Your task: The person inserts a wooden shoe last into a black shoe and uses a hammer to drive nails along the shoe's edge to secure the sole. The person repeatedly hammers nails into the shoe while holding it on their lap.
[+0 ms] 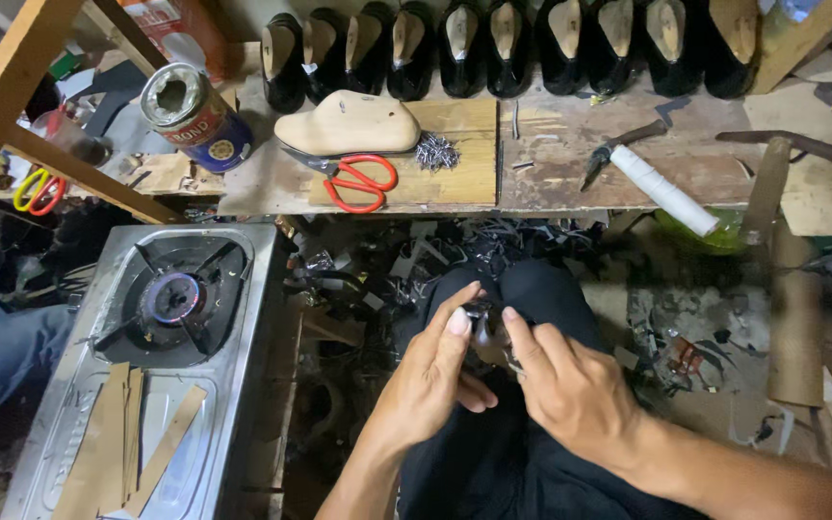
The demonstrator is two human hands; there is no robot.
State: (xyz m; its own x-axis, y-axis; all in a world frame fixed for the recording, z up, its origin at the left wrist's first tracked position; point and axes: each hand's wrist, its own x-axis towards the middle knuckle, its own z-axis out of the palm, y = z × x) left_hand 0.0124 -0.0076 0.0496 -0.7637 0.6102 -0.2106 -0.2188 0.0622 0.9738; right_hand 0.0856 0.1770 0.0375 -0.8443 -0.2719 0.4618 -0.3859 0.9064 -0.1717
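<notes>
My left hand (pixel 432 371) and my right hand (pixel 570 385) meet over my lap, above my dark trousers. Both pinch a small dark metal tool (pixel 481 323) between the fingertips; most of it is hidden by the fingers. A wooden shoe last (pixel 349 123) lies on the low wooden bench (pixel 570 164) ahead, with red-handled scissors (pixel 358 181) and a pile of small nails (pixel 435 151) beside it. A row of black shoes on lasts (pixel 512 43) lines the back of the bench.
A lit gas stove (pixel 170 299) stands at my left with wooden strips (pixel 127 433) on its top. A metal can (pixel 195 116) sits at the bench's left end. A white roll (pixel 664 190) and hammer (pixel 767 183) lie right. Scraps litter the floor.
</notes>
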